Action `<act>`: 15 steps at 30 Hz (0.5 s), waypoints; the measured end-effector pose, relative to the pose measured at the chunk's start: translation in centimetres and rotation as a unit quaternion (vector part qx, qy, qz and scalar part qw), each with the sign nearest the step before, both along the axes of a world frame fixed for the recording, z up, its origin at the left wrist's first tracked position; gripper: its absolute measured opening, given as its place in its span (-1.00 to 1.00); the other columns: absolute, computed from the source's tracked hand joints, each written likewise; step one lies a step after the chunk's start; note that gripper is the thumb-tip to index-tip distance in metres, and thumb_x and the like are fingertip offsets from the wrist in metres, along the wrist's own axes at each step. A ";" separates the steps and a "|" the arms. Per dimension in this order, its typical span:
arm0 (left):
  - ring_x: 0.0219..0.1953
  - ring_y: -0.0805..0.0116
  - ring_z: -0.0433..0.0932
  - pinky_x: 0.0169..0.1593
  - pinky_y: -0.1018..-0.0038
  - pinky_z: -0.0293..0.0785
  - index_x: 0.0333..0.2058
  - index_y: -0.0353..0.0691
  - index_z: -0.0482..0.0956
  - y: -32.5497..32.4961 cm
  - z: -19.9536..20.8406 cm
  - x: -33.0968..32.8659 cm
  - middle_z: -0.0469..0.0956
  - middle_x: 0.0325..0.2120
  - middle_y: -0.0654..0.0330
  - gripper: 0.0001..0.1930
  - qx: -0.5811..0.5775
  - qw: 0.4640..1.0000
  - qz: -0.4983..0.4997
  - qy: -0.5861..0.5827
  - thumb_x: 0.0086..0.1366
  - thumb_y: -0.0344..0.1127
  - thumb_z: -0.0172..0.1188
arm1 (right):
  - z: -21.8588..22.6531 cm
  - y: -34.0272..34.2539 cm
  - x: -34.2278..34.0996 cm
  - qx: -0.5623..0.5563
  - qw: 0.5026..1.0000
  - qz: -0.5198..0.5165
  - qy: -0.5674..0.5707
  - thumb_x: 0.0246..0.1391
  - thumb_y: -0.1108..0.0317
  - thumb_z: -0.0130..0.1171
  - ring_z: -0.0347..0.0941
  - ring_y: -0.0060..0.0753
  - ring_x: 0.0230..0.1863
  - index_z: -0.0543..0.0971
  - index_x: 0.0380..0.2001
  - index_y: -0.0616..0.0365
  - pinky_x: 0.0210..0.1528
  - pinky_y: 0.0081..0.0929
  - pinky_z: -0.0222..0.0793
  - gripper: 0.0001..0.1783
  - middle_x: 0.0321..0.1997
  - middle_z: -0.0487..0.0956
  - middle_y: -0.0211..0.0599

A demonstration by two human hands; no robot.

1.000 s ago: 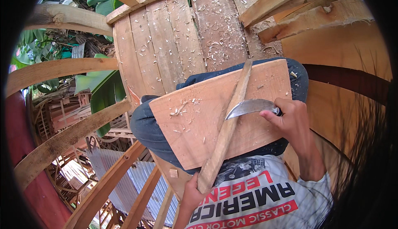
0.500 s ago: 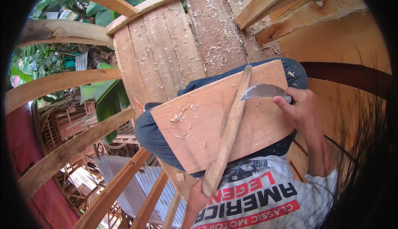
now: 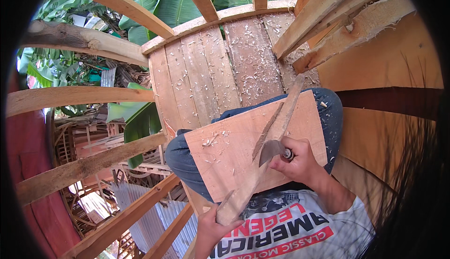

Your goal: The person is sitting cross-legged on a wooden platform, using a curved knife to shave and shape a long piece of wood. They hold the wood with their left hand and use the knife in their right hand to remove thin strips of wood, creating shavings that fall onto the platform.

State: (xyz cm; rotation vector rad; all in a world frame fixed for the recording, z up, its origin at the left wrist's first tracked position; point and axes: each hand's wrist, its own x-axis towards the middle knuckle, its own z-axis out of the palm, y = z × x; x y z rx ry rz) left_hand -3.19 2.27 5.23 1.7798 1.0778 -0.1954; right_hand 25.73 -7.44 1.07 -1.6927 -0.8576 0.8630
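My left hand (image 3: 214,226) grips the near end of a long, rough strip of wood (image 3: 244,184), which slants away from me to the right. Its far tip reaches past the edge of a flat wooden board (image 3: 215,163) that rests across my crossed legs. In my right hand (image 3: 300,163) is a curved-bladed knife (image 3: 268,152) with a dark handle. The blade lies against the middle of the strip, where a darker sliver (image 3: 268,130) stands partly split along its left side. A few curled shavings (image 3: 211,139) lie on the board's left part.
Beyond my knees a plank floor (image 3: 206,71) is strewn with shavings. Slatted wooden rails (image 3: 89,95) surround me on the left and far side. Rough beams (image 3: 328,19) lean at the far right, next to orange panels (image 3: 379,57). Corrugated metal sheeting (image 3: 145,221) lies below, outside the rails.
My right hand has brought the knife nearer to me, from the strip's upper part down to its middle. My left hand and the strip's near end have shifted slightly, and the view has tilted.
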 end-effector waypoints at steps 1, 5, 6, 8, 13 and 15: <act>-0.53 0.25 0.61 -0.42 0.44 0.47 -0.30 -0.33 0.54 0.5 -0.3 0.1 0.57 -0.58 0.04 -0.43 -0.003 1.000 0.006 0.008 -0.21 -0.07 0.55 | 0.4 0.6 -0.3 0.001 0.998 -0.002 0.055 -0.14 0.13 0.43 0.26 -0.62 -0.69 0.57 -0.45 0.25 -0.61 -0.56 0.16 -0.62 -0.72 0.35 -0.44; -0.53 0.21 0.62 -0.44 0.42 0.47 -0.33 -0.35 0.52 2.8 3.0 5.5 0.56 -0.59 0.02 -0.43 0.061 0.997 -0.035 0.008 -0.16 -0.01 0.52 | 0.4 1.3 -1.9 0.027 0.977 -0.015 0.211 0.01 0.30 0.32 0.15 -0.78 -0.68 0.52 -0.41 0.24 -0.64 -0.67 0.05 -0.76 -0.70 0.30 -0.63; -0.52 0.22 0.62 -0.42 0.43 0.46 -0.30 -0.35 0.50 3.2 4.3 7.0 0.57 -0.57 -0.01 -0.47 0.031 0.998 -0.051 0.001 -0.09 -0.06 0.48 | 1.0 1.5 -2.1 0.025 0.964 -0.038 0.262 0.04 0.31 0.29 0.16 -0.75 -0.72 0.49 -0.37 0.24 -0.67 -0.68 0.07 -0.76 -0.73 0.31 -0.60; -0.50 0.25 0.61 -0.40 0.44 0.46 -0.27 -0.36 0.50 3.9 2.7 7.2 0.56 -0.57 0.00 -0.50 -0.009 0.988 -0.124 -0.096 -0.05 -0.11 0.46 | 1.7 1.6 -1.2 0.022 0.925 -0.062 0.373 0.16 0.34 0.14 0.13 -0.70 -0.82 0.45 -0.20 0.25 -0.75 -0.64 0.09 -0.78 -0.78 0.26 -0.56; -0.32 0.43 0.55 -0.24 0.52 0.44 -0.08 -0.35 0.43 2.9 0.4 9.1 0.57 -0.38 0.14 -0.52 -0.282 0.932 -0.132 -0.189 0.09 -0.23 0.37 | 2.8 0.4 0.1 0.158 0.829 -0.117 0.523 0.22 0.24 0.06 0.03 -0.69 -0.84 0.46 -0.12 0.25 -0.76 -0.64 0.08 -0.70 -0.81 0.08 -0.60; -0.28 0.48 0.49 -0.19 0.54 0.41 -0.05 -0.33 0.41 2.4 -1.3 9.6 0.52 -0.32 0.20 -0.52 -0.445 0.867 -0.119 -0.192 0.10 -0.24 0.32 | 2.7 -0.1 0.3 0.171 0.833 -0.111 0.515 0.21 0.24 0.07 0.05 -0.69 -0.83 0.45 -0.10 0.26 -0.76 -0.64 0.07 -0.68 -0.81 0.11 -0.59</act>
